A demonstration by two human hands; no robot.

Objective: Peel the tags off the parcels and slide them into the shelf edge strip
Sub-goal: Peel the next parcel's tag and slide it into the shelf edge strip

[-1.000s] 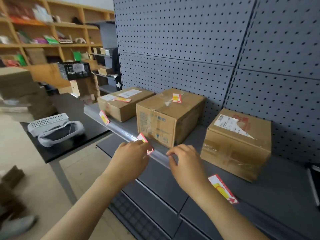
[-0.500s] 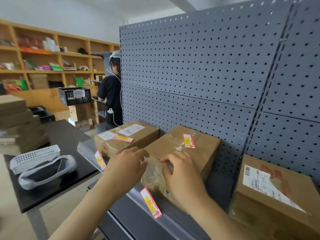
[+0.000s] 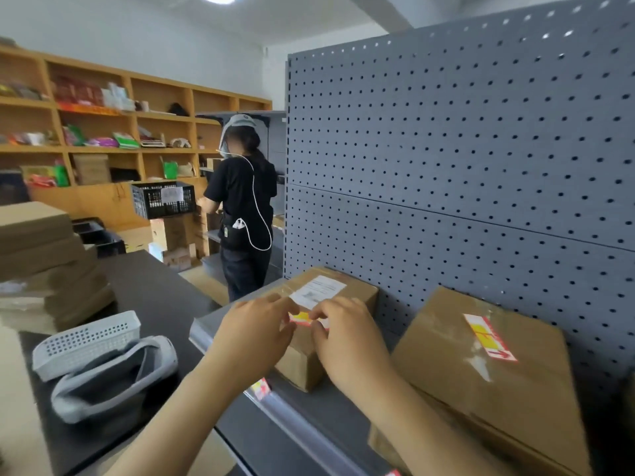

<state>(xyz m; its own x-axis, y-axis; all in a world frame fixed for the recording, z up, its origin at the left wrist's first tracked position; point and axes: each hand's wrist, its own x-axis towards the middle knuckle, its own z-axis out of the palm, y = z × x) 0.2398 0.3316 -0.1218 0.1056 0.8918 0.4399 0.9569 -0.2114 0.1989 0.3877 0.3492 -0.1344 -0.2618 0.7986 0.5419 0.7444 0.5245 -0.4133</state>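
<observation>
Both hands (image 3: 302,334) meeting at frame centre, fingertips apparently pinching red-yellow tag (image 3: 301,318) atop left parcel (image 3: 335,297). Tag's long axis running left-right between them, neither hand nearer; shelf edge strip (image 3: 295,417) just below.

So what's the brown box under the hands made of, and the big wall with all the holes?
The box looks like plain cardboard: matte brown, with shiny clear tape and a white paper label on top. The wall looks like painted metal pegboard: smooth grey with even rows of round holes, though it could be another hard board.
</observation>
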